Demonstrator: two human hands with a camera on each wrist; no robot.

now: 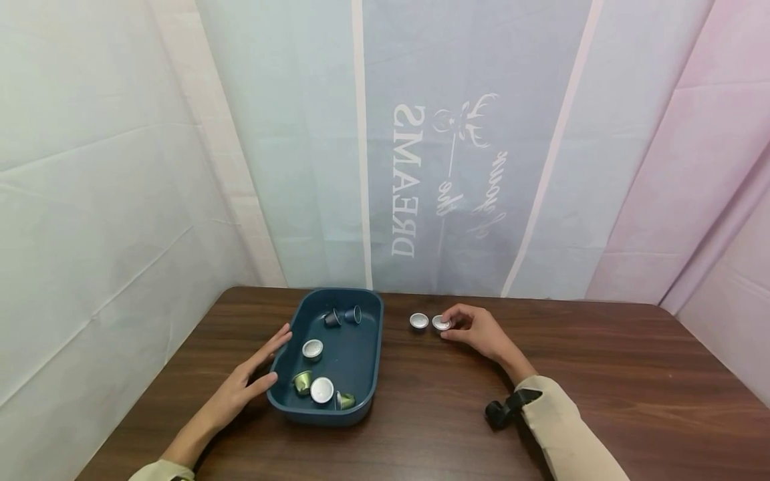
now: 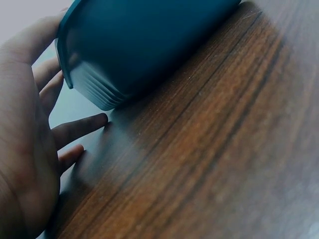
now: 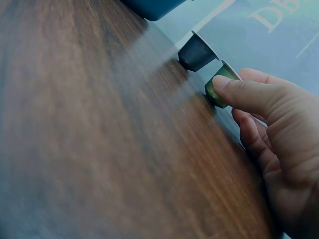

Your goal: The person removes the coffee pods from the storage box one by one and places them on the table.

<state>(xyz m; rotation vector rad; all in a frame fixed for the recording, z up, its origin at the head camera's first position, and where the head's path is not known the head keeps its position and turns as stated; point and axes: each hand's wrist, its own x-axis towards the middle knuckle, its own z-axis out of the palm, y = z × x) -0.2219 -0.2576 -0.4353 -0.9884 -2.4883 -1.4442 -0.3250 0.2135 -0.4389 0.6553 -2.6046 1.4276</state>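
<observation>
Green, silver-lidded, cup-shaped capsule [image 1: 438, 323] is pinched by the right hand [image 1: 480, 332] on the brown wooden desk [image 1: 433, 414]; the left hand [image 1: 240, 384] is spread beside a blue plastic tray [image 1: 355, 364]. Likely light and dentable, it is best held by its sides.

A brown wood-grain table [image 1: 433, 414] forms the work surface, its far edge set against a creased hanging cloth [image 1: 313, 133] in pale green and blue-grey with white vertical stripes [image 1: 362, 133]. White lettering [image 1: 404, 180] including "DREAMS" runs vertically beside an antler drawing [image 1: 478, 123]. A pale cloth wall [image 1: 102, 200] closes the left side, pink cloth [image 1: 680, 153] the right; lighting is soft, with a sheen on the tabletop.
</observation>
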